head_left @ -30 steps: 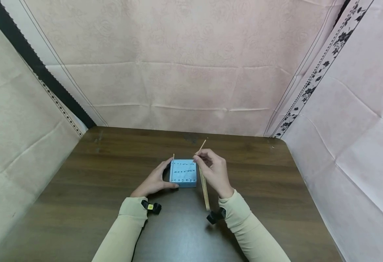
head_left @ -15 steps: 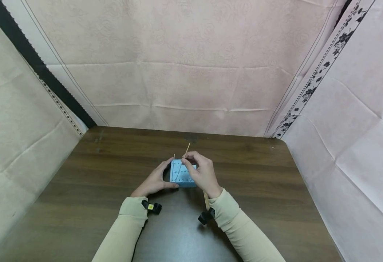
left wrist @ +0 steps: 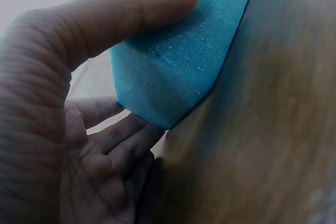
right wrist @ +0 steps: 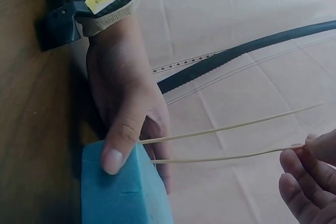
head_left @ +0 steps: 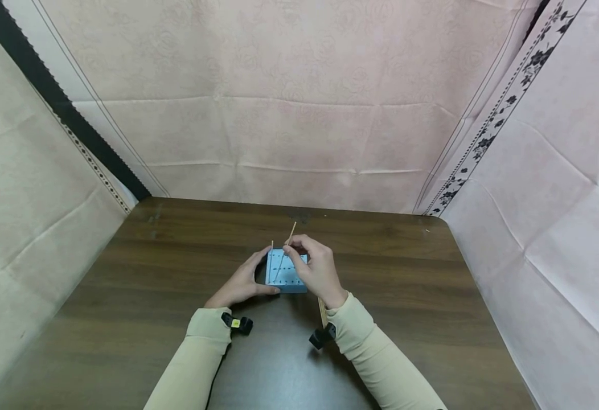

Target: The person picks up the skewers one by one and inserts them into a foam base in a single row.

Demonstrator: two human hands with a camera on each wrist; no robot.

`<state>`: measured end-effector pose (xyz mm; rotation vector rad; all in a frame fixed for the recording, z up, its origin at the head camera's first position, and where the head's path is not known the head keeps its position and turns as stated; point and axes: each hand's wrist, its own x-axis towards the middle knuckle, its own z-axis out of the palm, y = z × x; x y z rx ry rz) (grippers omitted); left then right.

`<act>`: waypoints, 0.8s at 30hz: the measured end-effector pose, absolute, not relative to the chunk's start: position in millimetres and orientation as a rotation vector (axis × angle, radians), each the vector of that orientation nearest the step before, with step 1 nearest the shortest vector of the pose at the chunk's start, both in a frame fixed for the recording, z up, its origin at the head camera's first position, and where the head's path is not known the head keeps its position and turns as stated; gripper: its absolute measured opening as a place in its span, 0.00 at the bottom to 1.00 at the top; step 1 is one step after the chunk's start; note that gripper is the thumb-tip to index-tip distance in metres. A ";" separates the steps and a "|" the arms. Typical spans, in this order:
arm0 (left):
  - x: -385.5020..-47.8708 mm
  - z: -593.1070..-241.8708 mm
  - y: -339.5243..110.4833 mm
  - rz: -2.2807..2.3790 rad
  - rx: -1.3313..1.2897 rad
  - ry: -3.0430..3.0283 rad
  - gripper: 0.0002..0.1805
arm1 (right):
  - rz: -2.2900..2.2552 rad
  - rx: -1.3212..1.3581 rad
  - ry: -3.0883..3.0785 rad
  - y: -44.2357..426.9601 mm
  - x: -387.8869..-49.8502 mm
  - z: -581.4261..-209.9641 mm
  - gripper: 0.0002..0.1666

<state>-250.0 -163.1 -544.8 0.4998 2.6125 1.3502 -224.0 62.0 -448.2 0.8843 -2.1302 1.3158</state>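
Head cam: blue block [head_left: 285, 275] between both hands, left hand [head_left: 241, 283] gripping it, right hand [head_left: 318, 269] pinching a thin stick [head_left: 292, 229] over it. Left wrist: thumb [left wrist: 134, 10] on the near side. Right wrist: second stick [right wrist: 231, 127] (roughly upright) at the block's left edge.

Blue block [right wrist: 111, 198] — cropped in wrist views.

Pale creased sheeting [head_left: 289, 131] walls in three sides of a brown wood-grain table [head_left: 125, 319].
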 end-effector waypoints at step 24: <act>-248.7 -544.5 -163.9 1.391 0.518 2.587 0.63 | 1.239 1.031 -2.237 55.3 -219.9 -470.9 0.05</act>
